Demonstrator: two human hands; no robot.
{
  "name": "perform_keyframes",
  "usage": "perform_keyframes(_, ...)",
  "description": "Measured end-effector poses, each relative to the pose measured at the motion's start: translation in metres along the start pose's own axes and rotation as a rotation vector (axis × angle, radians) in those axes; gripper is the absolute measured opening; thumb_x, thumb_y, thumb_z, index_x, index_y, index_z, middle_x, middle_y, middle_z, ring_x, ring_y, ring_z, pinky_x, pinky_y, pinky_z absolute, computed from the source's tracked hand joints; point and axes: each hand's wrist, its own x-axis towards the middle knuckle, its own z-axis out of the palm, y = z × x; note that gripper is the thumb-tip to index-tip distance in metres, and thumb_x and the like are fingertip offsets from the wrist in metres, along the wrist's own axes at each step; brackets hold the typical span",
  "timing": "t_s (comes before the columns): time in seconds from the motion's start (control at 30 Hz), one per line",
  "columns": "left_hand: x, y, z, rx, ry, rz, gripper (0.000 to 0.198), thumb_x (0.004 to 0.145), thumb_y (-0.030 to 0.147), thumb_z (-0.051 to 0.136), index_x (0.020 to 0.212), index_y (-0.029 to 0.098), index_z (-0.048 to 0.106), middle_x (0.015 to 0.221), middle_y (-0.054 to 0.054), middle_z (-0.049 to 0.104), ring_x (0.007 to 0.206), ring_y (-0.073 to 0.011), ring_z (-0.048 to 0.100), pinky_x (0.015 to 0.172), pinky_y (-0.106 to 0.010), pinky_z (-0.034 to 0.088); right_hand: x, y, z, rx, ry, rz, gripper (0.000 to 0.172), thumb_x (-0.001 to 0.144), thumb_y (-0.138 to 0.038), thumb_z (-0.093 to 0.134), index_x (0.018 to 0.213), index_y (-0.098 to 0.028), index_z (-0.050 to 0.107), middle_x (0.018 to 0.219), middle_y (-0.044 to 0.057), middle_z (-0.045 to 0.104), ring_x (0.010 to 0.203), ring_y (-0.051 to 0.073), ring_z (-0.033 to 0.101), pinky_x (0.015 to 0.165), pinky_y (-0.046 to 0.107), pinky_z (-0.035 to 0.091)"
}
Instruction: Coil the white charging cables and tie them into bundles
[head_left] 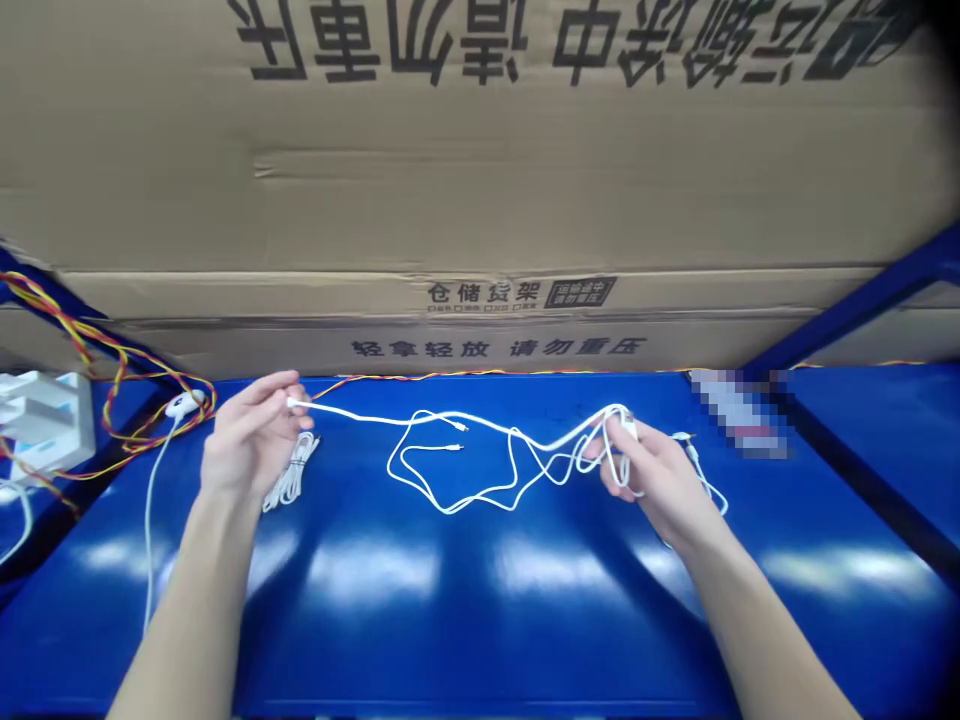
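Counts in view: two bare hands, left hand [251, 435] and right hand [652, 470]; two thin white cables, one loose white cable [352, 413] and one bundled white cable [291, 478]; one small white oval device [184, 403]; one white box [45, 420]; one glossy blue metal shelf [450, 600]; stacked brown cardboard cartons [480, 180] (number unclear).

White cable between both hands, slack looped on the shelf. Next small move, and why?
Probably bring the left hand toward the right hand and lay another turn onto its loops. The left hand pinches one end of the white cable, the right hand grips a few loops, and the slack between lies in loose curls on the blue shelf.
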Motion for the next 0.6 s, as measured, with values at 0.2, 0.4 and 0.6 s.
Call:
perform_keyframes(0.2, 0.015, 0.018, -0.031, -0.358, 0.136, 0.064, 0.016, 0.093, 0.01, 0.061, 0.106, 0.018, 0.063, 0.077, 0.001, 0.071, 0.082, -0.0162, 0.073, 0.074, -0.028, 0.066, 0.001, -0.005, -0.046, -0.257, -0.001, -0.004, 0.054, 0.084, -0.069, 0.073, 0.099, -0.018, 0.071, 0.065, 0.002, 0.065, 0.039, 0.006, 0.036, 0.039, 0.023, 0.027)
perform_keyframes(0.4, 0.018, 0.032, -0.061, -0.707, 0.071, 0.006, 0.009, 0.105, 0.018, 0.048, 0.102, 0.018, 0.056, 0.078, 0.003, 0.061, 0.052, -0.0017, 0.06, 0.049, -0.004, 0.051, -0.007, -0.001, -0.084, -0.111, 0.231, 0.028, 0.048, 0.077, -0.062, 0.082, 0.092, -0.017, 0.073, 0.101, 0.015, 0.076, 0.054, 0.015, 0.059, 0.04, 0.026, 0.04)
perform_keyframes(0.6, 0.01, 0.05, -0.091, -0.56, 0.208, 0.031, 0.014, 0.108, 0.013, 0.035, 0.1, 0.015, 0.046, 0.084, 0.005, 0.061, 0.044, 0.0057, 0.053, 0.042, 0.008, 0.038, -0.013, 0.006, -0.172, 0.055, 0.548, 0.031, 0.025, 0.093, -0.046, 0.068, 0.099, -0.022, 0.076, 0.094, 0.015, 0.071, 0.064, 0.02, 0.063, 0.042, 0.029, 0.042)
